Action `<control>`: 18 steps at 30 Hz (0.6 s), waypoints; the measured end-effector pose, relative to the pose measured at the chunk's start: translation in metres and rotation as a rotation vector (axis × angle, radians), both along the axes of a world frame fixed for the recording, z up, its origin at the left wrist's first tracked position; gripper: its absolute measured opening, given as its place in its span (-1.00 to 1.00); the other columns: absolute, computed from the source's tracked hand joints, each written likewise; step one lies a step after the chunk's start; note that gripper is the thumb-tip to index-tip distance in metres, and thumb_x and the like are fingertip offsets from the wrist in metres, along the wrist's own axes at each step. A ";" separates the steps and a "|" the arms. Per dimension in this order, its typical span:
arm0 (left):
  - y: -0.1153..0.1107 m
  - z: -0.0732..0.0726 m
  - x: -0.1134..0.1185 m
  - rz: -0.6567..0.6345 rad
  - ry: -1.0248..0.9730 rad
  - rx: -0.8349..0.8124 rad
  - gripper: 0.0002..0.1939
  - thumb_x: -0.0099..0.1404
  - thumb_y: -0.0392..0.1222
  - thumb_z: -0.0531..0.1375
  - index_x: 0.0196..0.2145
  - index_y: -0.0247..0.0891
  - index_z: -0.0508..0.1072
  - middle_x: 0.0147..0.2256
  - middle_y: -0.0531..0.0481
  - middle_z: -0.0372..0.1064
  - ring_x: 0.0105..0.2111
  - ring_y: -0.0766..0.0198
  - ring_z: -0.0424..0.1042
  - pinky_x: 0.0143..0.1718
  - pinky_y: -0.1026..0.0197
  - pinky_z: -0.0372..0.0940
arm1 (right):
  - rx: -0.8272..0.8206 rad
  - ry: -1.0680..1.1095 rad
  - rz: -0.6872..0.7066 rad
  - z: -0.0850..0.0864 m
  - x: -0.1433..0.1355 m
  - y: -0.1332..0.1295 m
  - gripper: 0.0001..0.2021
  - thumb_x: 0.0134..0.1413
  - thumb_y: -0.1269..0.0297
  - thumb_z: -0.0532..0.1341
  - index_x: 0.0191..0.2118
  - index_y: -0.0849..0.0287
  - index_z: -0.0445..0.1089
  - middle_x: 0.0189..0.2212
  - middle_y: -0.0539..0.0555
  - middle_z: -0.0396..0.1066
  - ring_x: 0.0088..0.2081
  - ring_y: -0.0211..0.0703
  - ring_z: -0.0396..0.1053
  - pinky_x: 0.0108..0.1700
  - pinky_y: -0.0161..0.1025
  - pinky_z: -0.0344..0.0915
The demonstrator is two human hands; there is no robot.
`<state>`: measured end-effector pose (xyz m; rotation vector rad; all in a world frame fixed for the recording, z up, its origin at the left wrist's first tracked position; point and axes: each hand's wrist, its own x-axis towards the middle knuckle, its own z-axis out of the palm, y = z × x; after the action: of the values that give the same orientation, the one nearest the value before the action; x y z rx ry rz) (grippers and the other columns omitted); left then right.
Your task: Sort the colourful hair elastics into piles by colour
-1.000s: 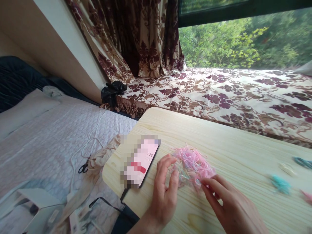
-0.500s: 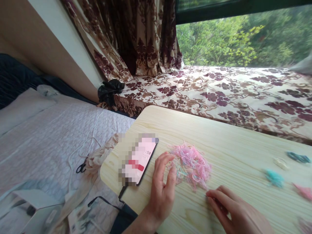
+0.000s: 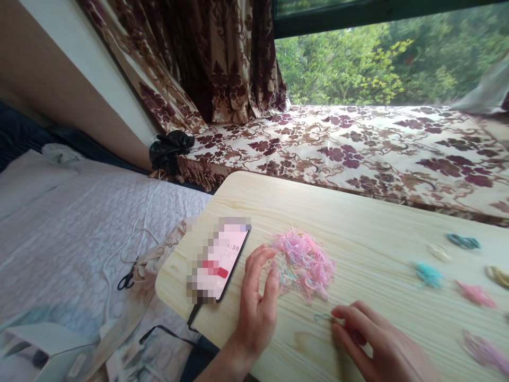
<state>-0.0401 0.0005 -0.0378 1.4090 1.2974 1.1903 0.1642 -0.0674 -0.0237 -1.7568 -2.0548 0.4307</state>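
A loose pile of thin strands (image 3: pixel 304 260), mostly pink with some pale blue-green and cream, lies on the wooden table. Beside its left edge is my left hand (image 3: pixel 256 300), fingers curved and apart with nothing visible between them. Below and right of the pile, my right hand (image 3: pixel 371 337) pinches a thin pale blue-green looped strand (image 3: pixel 322 317) between thumb and forefinger. The loop sticks out leftward from the fingertips, low over the tabletop. Smaller colour groups lie to the right: a turquoise bunch (image 3: pixel 428 275), a coral-pink bunch (image 3: pixel 475 293) and a lilac-pink bunch (image 3: pixel 483 350).
A phone (image 3: pixel 222 260) with a cable lies on the left of the table (image 3: pixel 278 201). Dark blue (image 3: pixel 464 241), cream (image 3: pixel 438 252) and tan (image 3: pixel 499 276) strands are at the right. A bed (image 3: pixel 99 212) and a flowered window seat (image 3: pixel 358 143) border the table.
The view has turned slightly right, showing more of the right-hand groups. A pale blue-green loop now shows at my right fingertips. My left hand stays beside the pile.
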 end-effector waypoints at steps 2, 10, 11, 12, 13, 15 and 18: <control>0.000 0.000 0.000 0.001 -0.003 -0.004 -0.69 0.46 -0.09 0.03 0.08 -0.12 0.39 0.14 -0.10 0.28 0.24 0.11 0.19 0.29 0.01 0.08 | -0.019 -0.017 0.015 -0.001 -0.002 0.002 -0.80 0.29 0.15 0.07 -0.26 0.00 0.43 -0.40 -0.03 0.48 -0.42 -0.25 0.51 -0.45 -0.39 0.39; 0.000 0.000 0.002 0.013 -0.010 -0.001 -0.69 0.45 -0.07 0.05 0.07 -0.14 0.40 0.13 -0.10 0.30 0.23 0.12 0.21 0.28 0.05 0.10 | 0.026 -0.132 0.040 -0.004 -0.008 0.007 -0.75 0.31 0.18 0.06 -0.39 0.00 0.38 -0.48 -0.07 0.42 -0.46 -0.26 0.47 -0.51 -0.38 0.29; 0.000 0.000 0.002 0.015 -0.012 0.000 -0.70 0.45 -0.07 0.05 0.06 -0.14 0.40 0.12 -0.10 0.31 0.23 0.13 0.21 0.28 0.06 0.11 | 0.040 -0.148 0.044 -0.004 -0.009 0.007 -0.74 0.31 0.18 0.05 -0.40 0.00 0.37 -0.49 -0.07 0.41 -0.47 -0.26 0.46 -0.51 -0.37 0.28; 0.000 0.000 0.002 0.018 -0.013 0.000 -0.70 0.45 -0.06 0.05 0.06 -0.13 0.40 0.12 -0.09 0.31 0.23 0.13 0.22 0.28 0.06 0.11 | 0.057 -0.161 0.048 -0.005 -0.010 0.007 -0.74 0.31 0.18 0.05 -0.40 0.01 0.36 -0.49 -0.07 0.40 -0.48 -0.26 0.45 -0.51 -0.37 0.27; 0.000 0.000 0.002 0.019 -0.014 -0.002 -0.69 0.45 -0.06 0.05 0.05 -0.13 0.40 0.12 -0.09 0.31 0.22 0.13 0.22 0.27 0.07 0.11 | 0.074 -0.171 0.054 -0.006 -0.010 0.006 -0.75 0.31 0.19 0.06 -0.40 0.01 0.35 -0.50 -0.07 0.39 -0.49 -0.27 0.44 -0.51 -0.36 0.26; 0.000 -0.001 0.002 0.019 -0.014 -0.010 -0.69 0.45 -0.05 0.05 0.06 -0.12 0.40 0.13 -0.08 0.30 0.23 0.13 0.22 0.27 0.07 0.12 | 0.098 -0.176 0.071 -0.006 -0.009 0.005 -0.76 0.31 0.21 0.06 -0.40 0.02 0.33 -0.50 -0.07 0.38 -0.48 -0.28 0.43 -0.50 -0.36 0.26; 0.001 -0.002 0.002 0.015 -0.010 -0.005 -0.70 0.45 -0.06 0.05 0.06 -0.09 0.40 0.13 -0.05 0.30 0.23 0.17 0.21 0.27 0.11 0.11 | 0.127 -0.164 0.073 -0.004 -0.003 0.002 -0.78 0.33 0.24 0.04 -0.37 0.02 0.32 -0.49 -0.07 0.37 -0.48 -0.30 0.43 -0.46 -0.38 0.27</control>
<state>-0.0386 0.0020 -0.0402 1.3906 1.3052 1.2022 0.1613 -0.0659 -0.0278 -1.6959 -2.2118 0.1768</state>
